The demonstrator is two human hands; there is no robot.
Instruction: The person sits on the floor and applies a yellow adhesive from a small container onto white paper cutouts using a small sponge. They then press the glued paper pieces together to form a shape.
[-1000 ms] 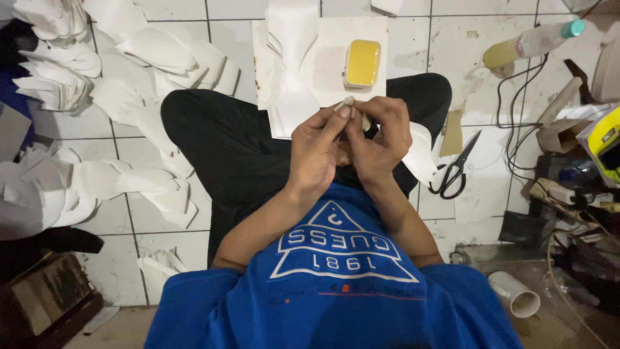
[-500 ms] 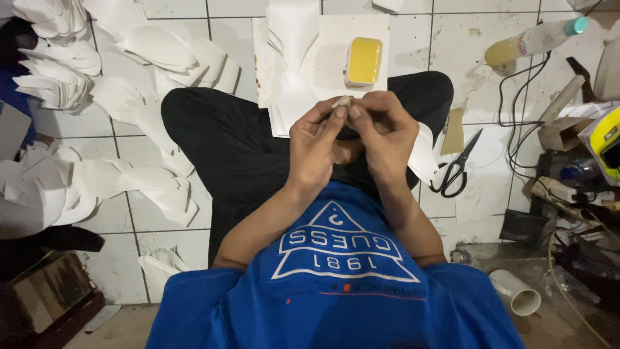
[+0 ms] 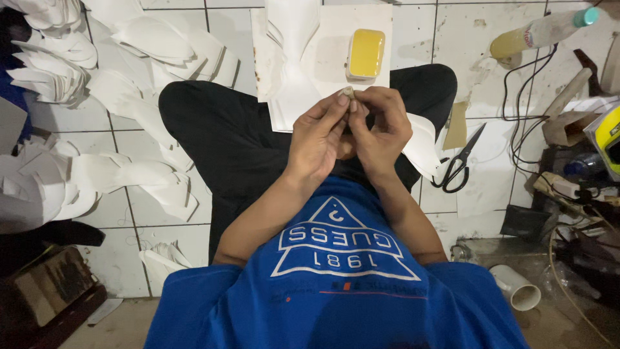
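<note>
Both hands are meeting over the lap, pinching one small pale piece [image 3: 349,92] between them. The left hand [image 3: 318,139] is pressing thumb and forefinger closed on its near side; the right hand [image 3: 382,129] is curling its fingertips shut on the far side. The piece is tiny and mostly hidden by the fingers, so its kind cannot be told.

Just beyond the grip a white sheet [image 3: 323,45] is lying on the tiled floor [image 3: 161,213], partly over the knees. On it, just past the fingertips, a small rounded-rectangle tin [image 3: 366,53] is sitting, yellow on top with a pale rim. Left of the tin, folded white cutouts [image 3: 294,29] are resting on the sheet.

Under the hands the black trousers [image 3: 226,136] are crossing. To the right of the grip, a curved white strip [image 3: 421,145] is leaning against the leg, with a tan card [image 3: 457,126] just past it and black scissors [image 3: 457,169] lying beside that, blades pointing away. Farther right and beyond, a bottle [image 3: 539,32] is lying on its side, yellowish at one end, with a white label band and a teal cap. Black cables [image 3: 523,123] are trailing below it.

Well left of the grip, stacks of white shapes [image 3: 97,174] are spreading over the floor. Near the body on the right, a white tube [image 3: 516,287] is lying open-ended.
</note>
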